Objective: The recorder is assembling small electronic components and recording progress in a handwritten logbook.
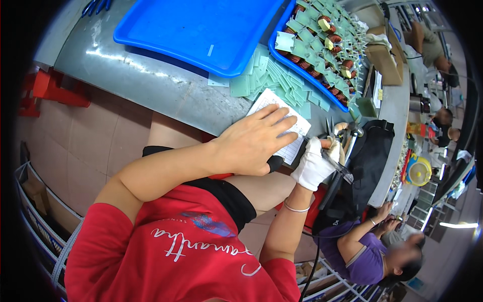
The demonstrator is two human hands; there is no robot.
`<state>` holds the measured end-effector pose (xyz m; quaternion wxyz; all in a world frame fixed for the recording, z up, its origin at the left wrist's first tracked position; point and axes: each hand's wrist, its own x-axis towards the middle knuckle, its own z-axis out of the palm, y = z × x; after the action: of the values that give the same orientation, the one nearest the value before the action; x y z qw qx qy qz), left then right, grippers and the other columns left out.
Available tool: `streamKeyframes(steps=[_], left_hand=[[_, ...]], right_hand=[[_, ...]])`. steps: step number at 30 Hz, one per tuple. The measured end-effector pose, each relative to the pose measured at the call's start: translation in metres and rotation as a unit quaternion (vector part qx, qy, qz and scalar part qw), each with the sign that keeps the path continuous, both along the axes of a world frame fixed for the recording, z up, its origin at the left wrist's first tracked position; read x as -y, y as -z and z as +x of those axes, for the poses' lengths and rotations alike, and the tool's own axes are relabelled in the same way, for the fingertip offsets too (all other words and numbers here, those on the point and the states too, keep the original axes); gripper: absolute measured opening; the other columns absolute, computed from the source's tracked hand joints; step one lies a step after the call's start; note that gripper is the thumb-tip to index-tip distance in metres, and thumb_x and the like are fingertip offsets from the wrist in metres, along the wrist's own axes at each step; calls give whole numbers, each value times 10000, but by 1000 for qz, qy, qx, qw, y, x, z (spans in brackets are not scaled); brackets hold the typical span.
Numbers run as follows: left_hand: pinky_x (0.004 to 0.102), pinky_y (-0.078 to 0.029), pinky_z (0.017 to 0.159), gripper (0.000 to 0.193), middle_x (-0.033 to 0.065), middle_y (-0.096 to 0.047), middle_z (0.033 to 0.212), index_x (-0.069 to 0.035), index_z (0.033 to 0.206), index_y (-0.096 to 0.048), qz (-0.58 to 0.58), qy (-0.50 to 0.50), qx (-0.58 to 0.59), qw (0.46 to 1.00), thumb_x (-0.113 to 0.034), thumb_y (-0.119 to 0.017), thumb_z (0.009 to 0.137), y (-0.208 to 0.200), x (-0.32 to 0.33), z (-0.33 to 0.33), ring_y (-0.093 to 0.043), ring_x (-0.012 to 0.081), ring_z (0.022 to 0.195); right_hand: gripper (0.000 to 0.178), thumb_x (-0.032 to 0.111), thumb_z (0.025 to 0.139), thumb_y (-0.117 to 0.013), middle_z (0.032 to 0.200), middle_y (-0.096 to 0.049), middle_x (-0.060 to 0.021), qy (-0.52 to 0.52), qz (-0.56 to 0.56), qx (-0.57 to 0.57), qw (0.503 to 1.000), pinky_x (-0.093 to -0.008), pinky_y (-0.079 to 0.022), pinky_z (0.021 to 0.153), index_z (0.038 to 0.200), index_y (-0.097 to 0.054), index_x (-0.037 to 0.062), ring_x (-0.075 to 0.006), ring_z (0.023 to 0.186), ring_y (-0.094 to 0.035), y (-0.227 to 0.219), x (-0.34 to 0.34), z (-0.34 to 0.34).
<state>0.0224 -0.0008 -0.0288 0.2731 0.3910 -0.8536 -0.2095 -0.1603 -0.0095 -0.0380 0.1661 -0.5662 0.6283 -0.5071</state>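
My bare left hand [251, 143] lies flat, fingers spread, on a white lined sheet of paper [297, 132] at the near edge of the grey table [151, 83]. It holds nothing. A small black object [275, 162] shows under its heel. Just to the right, my right hand [314, 163] wears a white glove and is closed around a thin dark pen-like tool [336, 165] beside the sheet's edge. A bracelet sits on that wrist.
Behind the paper lies a pile of pale green cards [271, 80]. An empty blue tray [201, 30] and a blue tray of copper coils on green cards [322, 45] stand further back. A black bag [370, 151] and a co-worker in purple [362, 251] are at the right.
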Motion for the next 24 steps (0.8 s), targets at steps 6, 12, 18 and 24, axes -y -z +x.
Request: streamKeyframes(steps=[6, 12, 18, 24], left_hand=[[422, -286, 1087, 562, 201, -494, 1269, -1, 1111, -591, -35, -1, -24, 999, -164, -674, 580, 2, 1, -2, -433, 333, 1205], [418, -279, 1091, 562, 202, -490, 1274, 1, 1116, -589, -38, 0, -14, 999, -168, -672, 586, 1, 7, -1, -432, 333, 1203], [456, -274, 1098, 689, 191, -458, 1340, -27, 1218, -541, -3, 4, -3, 1000, -219, -731, 584, 5, 3, 9, -390, 361, 1277], [452, -237, 1118, 643, 243, -442, 1327, 16, 1133, -562, -16, 21, -73, 997, -215, -711, 552, 17, -4, -8, -374, 377, 1282]], right_hand=[[182, -38, 800, -634, 711, -517, -7, 1, 4, 108, 994, -197, -416, 527, 840, -480, 50, -71, 573, -486, 13, -1, -11], [198, -49, 793, -637, 780, -524, -11, 7, 51, 129, 990, -221, -445, 642, 889, -490, 42, -82, 684, -500, 9, 4, -8], [141, 65, 763, -656, 675, -535, -31, 45, -5, -61, 997, -303, -420, 602, 720, -526, 32, -148, 630, -501, -1, 7, 14], [130, 63, 815, -572, 693, -479, -100, 66, -37, -213, 974, -333, -407, 648, 769, -487, -25, -223, 677, -454, -5, -4, 3]])
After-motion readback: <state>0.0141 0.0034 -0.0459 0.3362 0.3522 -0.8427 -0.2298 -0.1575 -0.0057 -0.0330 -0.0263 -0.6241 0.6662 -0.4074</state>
